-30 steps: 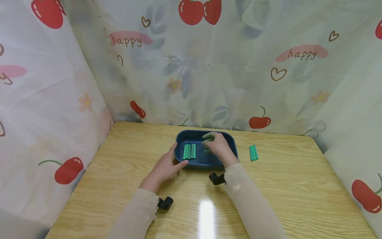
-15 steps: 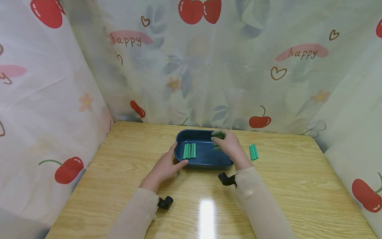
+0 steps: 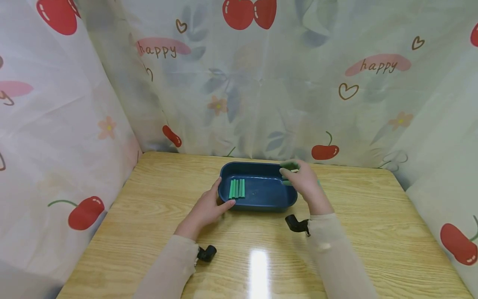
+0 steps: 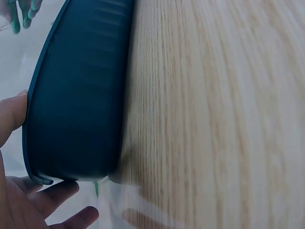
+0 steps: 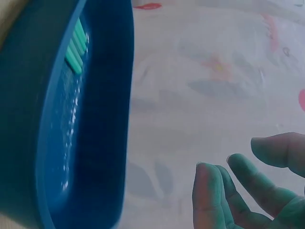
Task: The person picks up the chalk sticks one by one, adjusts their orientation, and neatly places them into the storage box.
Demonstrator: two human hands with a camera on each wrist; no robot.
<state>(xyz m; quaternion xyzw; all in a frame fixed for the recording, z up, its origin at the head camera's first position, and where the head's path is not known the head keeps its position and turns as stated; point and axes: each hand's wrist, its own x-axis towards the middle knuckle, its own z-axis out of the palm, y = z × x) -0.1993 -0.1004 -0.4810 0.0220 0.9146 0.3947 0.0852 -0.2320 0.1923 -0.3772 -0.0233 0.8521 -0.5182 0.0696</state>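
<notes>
A dark blue rectangular tray (image 3: pixel 261 207) stands on the table. In its left part several green sticks (image 3: pixel 237 189), which look like chalk, lie side by side. My left hand (image 3: pixel 204 209) holds the tray's left end, thumb on the front rim and fingers at the side. My right hand (image 3: pixel 303 180) hovers by the tray's right end. In the right wrist view the green-stained fingers (image 5: pixel 207 191) and thumb are apart, with nothing between them. Right of the tray, the other green sticks (image 3: pixel 319 182) are mostly hidden behind this hand.
The wooden table (image 3: pixel 149 178) extends on both sides of the tray and in front of it. A printed curtain (image 3: pixel 257 104) hangs close behind the tray. Black wrist cameras (image 3: pixel 296 224) stick out from both sleeves.
My right hand has moved right, from over the tray's inside to its right end, and now covers most of the sticks on the table. The left hand and tray stay put.
</notes>
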